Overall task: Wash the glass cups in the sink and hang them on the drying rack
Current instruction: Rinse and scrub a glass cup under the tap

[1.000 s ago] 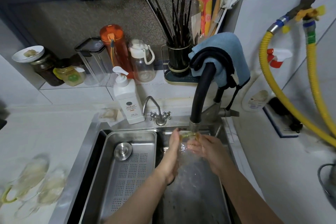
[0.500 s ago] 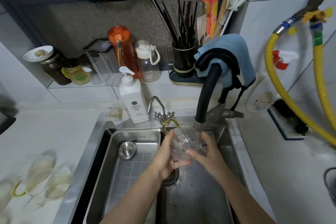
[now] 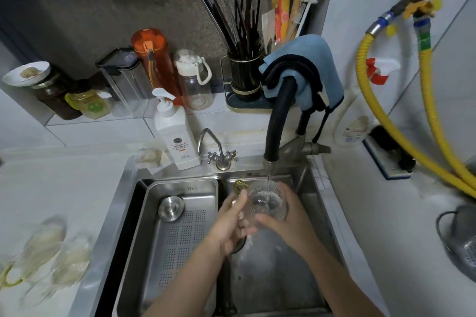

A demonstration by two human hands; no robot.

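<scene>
- White-tiled kitchen counter [image 3: 64, 180] with a steel sink [image 3: 273, 288] set into it; a dark window screen runs behind the back ledge.
- Sink, left part: a perforated steel drain tray [image 3: 177, 239] with a round steel stopper [image 3: 171, 208] at its back left corner.
- Sink, right part: a black-hosed faucet [image 3: 279, 121] runs a thin stream of water into a glass cup [image 3: 268, 203], held mouth up just under the spout, near the sink's back edge.
- Glass cup: clear, with a yellowish handle on its left side.
- Left hand [image 3: 229, 226]: fingers curled round the cup's left side, by the handle.
- Right hand [image 3: 288, 221]: fingers wrapped round the cup's right side and base.
- Counter, left edge: several more glass cups [image 3: 49, 252] lying on their sides, blurred; one shows a yellow-green handle.
- Sink's back rim: a white pump bottle [image 3: 177, 136] and a small chrome tap [image 3: 219, 152].
- Back ledge: jars, an orange bottle [image 3: 152, 59], a clear bottle with a white lid [image 3: 193, 82], and a black utensil holder [image 3: 243, 74] full of chopsticks.
- Faucet top: a blue cloth [image 3: 309, 64] draped over it.
- Right wall: yellow hoses [image 3: 386, 126].
- Counter, right edge: a steel colander [image 3: 461, 247], partly cut off.
</scene>
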